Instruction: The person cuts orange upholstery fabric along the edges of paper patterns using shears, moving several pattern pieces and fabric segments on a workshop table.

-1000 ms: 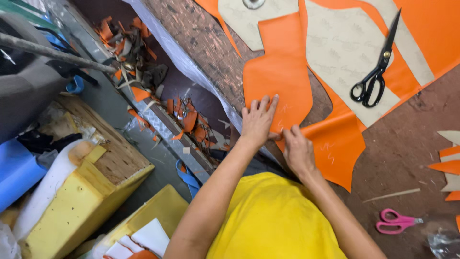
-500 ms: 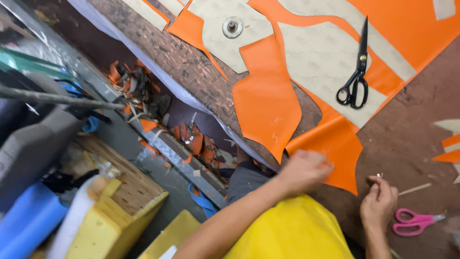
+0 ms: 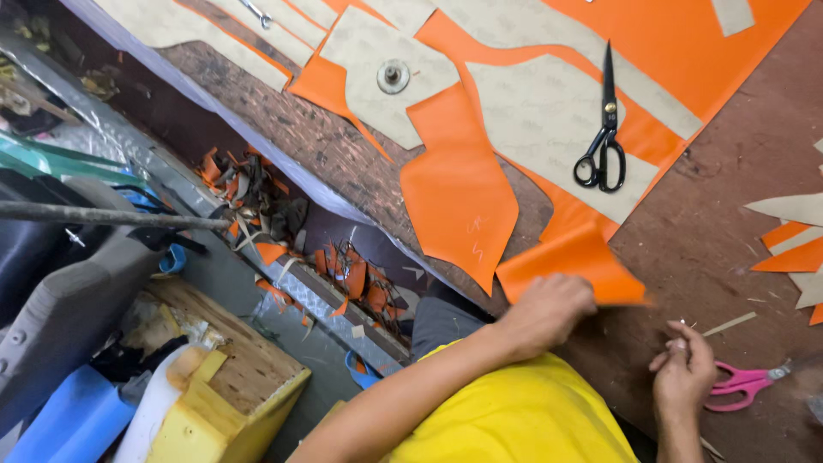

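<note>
My left hand [image 3: 549, 313] grips the near corner of an orange sheet flap [image 3: 570, 261] and lifts it off the brown worktable [image 3: 720, 223]. My right hand [image 3: 683, 369] is pinched on a small thin object that is too small to identify. It sits just left of the pink scissors [image 3: 744, 381]. A loose orange cut piece [image 3: 459, 193] lies to the left of the flap. The big orange sheet [image 3: 686, 51] carries beige paper patterns [image 3: 549, 120], and black scissors [image 3: 604, 129] lie on one of them.
A round metal weight [image 3: 393, 75] rests on a beige pattern. Orange and beige offcuts [image 3: 793, 240] lie at the right edge. Below the table's left edge are scrap strips [image 3: 343, 274], a wooden box with yellow foam [image 3: 231, 394], a blue roll [image 3: 69, 424] and grey machine parts.
My left hand moved off the cut piece and took hold of the orange flap's corner. My right hand moved right, beside the pink scissors, and pinched shut. The view shifted.
</note>
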